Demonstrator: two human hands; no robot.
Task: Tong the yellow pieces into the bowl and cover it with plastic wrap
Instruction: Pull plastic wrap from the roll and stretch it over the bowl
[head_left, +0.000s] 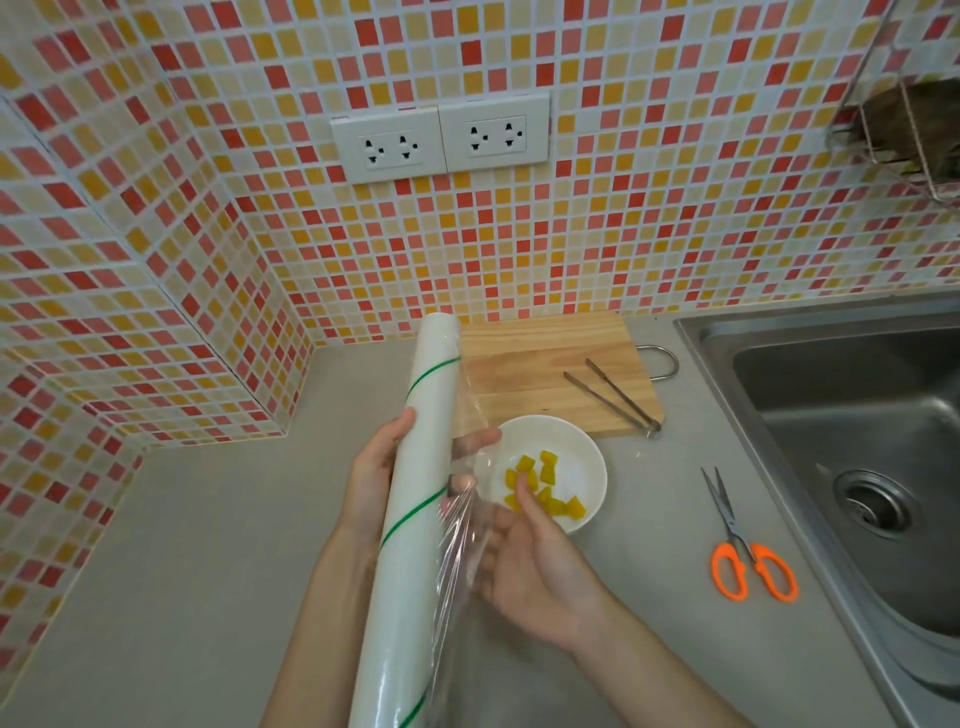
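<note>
At frame center, the left hand (376, 467) grips the plastic wrap roll (415, 499); the right hand (524, 561) pinches the loose film. Yellow pieces (543, 486) sit in the white bowl (587, 457) on the tabletop (208, 519), tongs (613, 397) above.

The roll of plastic wrap (415, 499) I hold runs off the frame at 6 o'clock and hides most of my left hand (371, 467). The loose film veils my right hand's fingertips (485, 545) and the white bowl (566, 467) rim at 9 o'clock. At 2 o'clock, a wire rack (904, 130) is cropped, holding something dark, perhaps a scourer.
</note>
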